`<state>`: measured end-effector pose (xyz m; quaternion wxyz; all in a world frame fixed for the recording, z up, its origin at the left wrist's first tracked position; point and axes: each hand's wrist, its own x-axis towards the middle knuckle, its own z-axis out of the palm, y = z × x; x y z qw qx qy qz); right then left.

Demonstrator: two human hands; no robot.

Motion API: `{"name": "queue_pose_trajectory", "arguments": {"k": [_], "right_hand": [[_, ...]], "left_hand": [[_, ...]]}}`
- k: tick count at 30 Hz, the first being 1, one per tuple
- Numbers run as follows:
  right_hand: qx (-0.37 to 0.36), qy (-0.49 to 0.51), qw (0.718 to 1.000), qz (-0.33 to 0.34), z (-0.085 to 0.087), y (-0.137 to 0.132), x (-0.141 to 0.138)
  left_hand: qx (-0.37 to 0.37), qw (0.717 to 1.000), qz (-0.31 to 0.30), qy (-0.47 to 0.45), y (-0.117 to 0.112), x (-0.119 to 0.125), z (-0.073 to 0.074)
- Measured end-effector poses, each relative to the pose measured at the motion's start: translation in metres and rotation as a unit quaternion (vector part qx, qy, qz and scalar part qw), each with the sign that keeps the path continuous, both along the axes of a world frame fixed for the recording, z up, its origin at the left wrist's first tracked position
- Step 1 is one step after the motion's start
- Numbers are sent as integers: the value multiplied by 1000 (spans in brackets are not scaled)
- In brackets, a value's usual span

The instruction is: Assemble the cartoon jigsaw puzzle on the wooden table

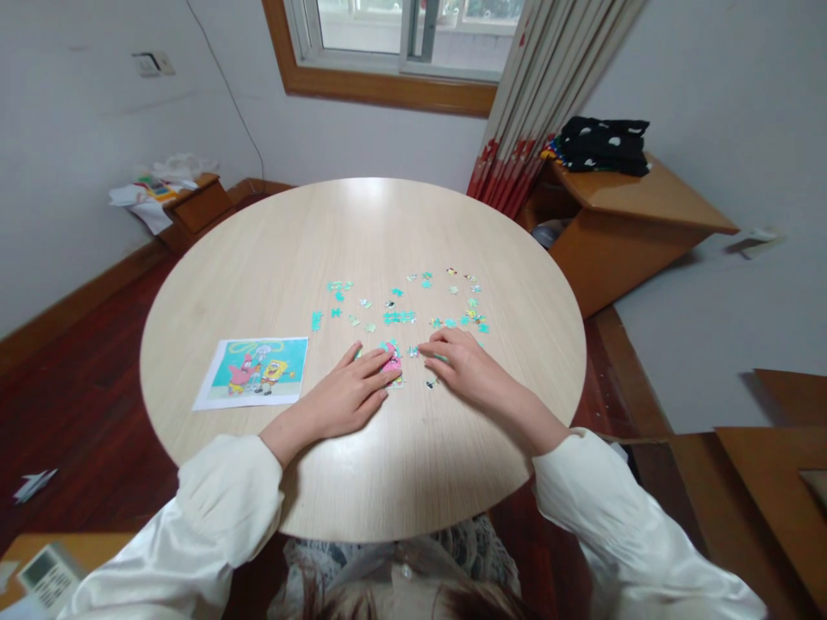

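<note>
My left hand (pixel 352 394) lies flat with its fingers spread. Its fingertips rest on a joined pink section of jigsaw puzzle (pixel 391 360), partly hidden beneath them. Just to the right, the bent fingers of my right hand (pixel 460 362) close at the edge of a small puzzle piece (pixel 413 351). A dark-and-white puzzle piece (pixel 430 384) lies below the right thumb. Beyond both hands is a joined turquoise strip (pixel 399 318), with several loose puzzle pieces scattered around it. Left of my left hand lies the printed reference picture (pixel 258 372) of cartoon figures.
All this lies on a round, pale wooden table (pixel 362 232). More joined turquoise pieces (pixel 316 321) sit to the left of the strip, and a cluster (pixel 476 319) to the right. A wooden cabinet (pixel 620 215) with black cloth (pixel 604 145) stands past the table's right edge.
</note>
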<state>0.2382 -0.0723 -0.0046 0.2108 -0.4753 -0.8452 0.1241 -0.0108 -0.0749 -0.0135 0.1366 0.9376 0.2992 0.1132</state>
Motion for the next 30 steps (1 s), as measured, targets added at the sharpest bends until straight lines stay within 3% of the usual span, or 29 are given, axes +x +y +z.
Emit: {"name": "queue_pose_trajectory", "arguments": {"k": [6,12,17,22,30], "right_hand": [[20,-27,999,17,-6,13,-10],[25,-3,999,-30,-14,23,9],[-9,43,999,-13,-6,1,19],[-99,35,994,37,4,-24,19],[-67,31,997,23,-5,-23,14]], "left_hand": [[4,1000,-4,7,0,0,1],[4,1000,-6,7,-1,0,4],[-1,1000,-11,2,-1,-1,5],[-4,1000,-7,-1,-1,-2,1],[3,1000,-5,-13,-1,-2,1]]}}
